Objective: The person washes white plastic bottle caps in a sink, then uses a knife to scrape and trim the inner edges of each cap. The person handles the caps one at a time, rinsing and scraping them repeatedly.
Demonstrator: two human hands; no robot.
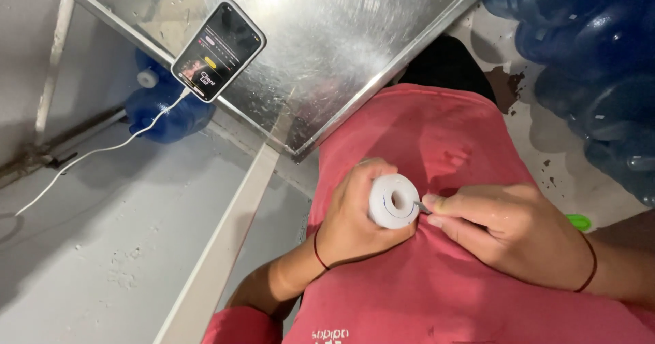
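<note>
Clearly the left hand [351,221] is wrapped firmly around the white round plastic roll [394,201], held against the red shirt [437,139]; the right hand's [508,231] pinched fingertips [431,202] should pick steadily at its rim.

water-bottling workroom | steel worktable [341,37] | stacked blue water jugs [593,78] | wet concrete floor [102,248]

Tape roll [394,201] in left hand [351,218], right hand [508,228] beside it, phone [218,50] on metal table [341,37]

Single head-worn view, aimed steeply downward, close above left hand [355,214] and right hand [508,231]; shiny scratched steel tabletop [341,37] beyond, farther off.
</note>
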